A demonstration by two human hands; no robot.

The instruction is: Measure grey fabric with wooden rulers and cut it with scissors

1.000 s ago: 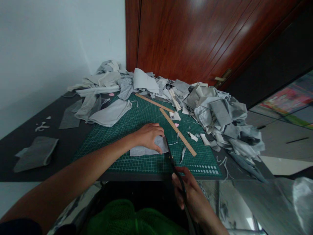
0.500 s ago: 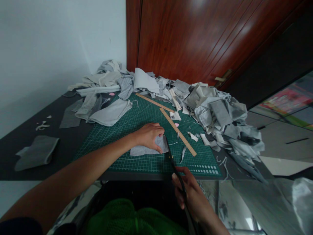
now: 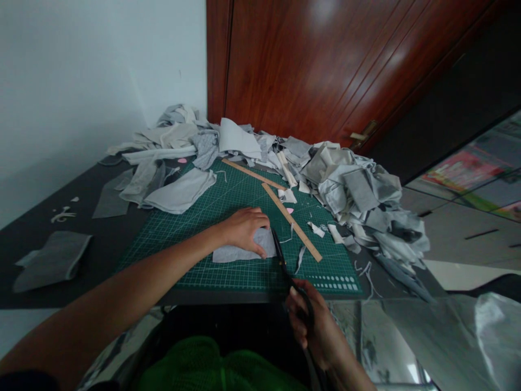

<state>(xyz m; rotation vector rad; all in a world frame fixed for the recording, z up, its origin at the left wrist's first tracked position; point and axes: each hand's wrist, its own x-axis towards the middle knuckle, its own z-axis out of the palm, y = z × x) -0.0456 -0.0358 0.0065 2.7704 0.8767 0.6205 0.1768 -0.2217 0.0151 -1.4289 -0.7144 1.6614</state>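
Observation:
A small piece of light grey cloth (image 3: 234,254) lies flat on the green cutting mat (image 3: 240,279). My left hand (image 3: 249,229) is on its upper right part, thumb and fingers closing over the fabric and hiding some of it. Black scissors (image 3: 281,263) are gripped by my right hand (image 3: 311,317) at the front edge of the table, fingers around the handles. Their blades point away from me and run along the cloth's right edge; how far apart the blades are is hard to see.
Two wooden rulers (image 3: 291,221) (image 3: 252,174) lie on the mat, with small scraps and threads beside them. Piles of grey and cream fabric (image 3: 358,187) line the back and right. A folded grey cloth (image 3: 52,260) rests at the left on the dark table (image 3: 118,239).
The whole view has shifted slightly, so the table items sit a little further left and lower. Both hands keep nearly the same place by the cloth, scissors still at its right edge.

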